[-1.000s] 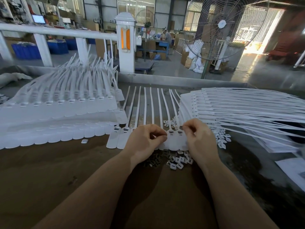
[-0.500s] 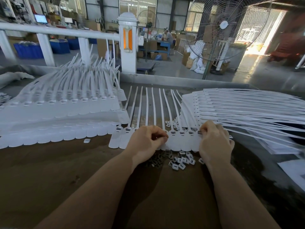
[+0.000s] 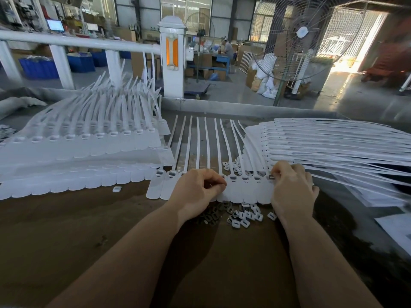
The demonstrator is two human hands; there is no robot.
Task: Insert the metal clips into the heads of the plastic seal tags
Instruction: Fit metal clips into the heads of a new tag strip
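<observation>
A row of white plastic seal tags (image 3: 244, 187) lies flat on the brown table, tails pointing away from me. My left hand (image 3: 196, 191) rests on the middle of the row with fingers curled; what they hold is hidden. My right hand (image 3: 293, 188) sits at the row's right end and pinches a small dark metal clip (image 3: 271, 177) at the head of the rightmost tag. A heap of loose metal clips (image 3: 238, 215) and white caps lies just in front of the row, between my wrists.
A large stack of tags (image 3: 80, 147) fills the table's left side, with one loose white cap (image 3: 117, 189) before it. A fanned stack of tags (image 3: 322, 143) lies at the right. A white railing (image 3: 77, 42) and a standing fan (image 3: 295, 34) are beyond the table.
My right hand has moved rightward along the row to its right end, where it now holds a clip at a tag head. My left hand has stayed in place.
</observation>
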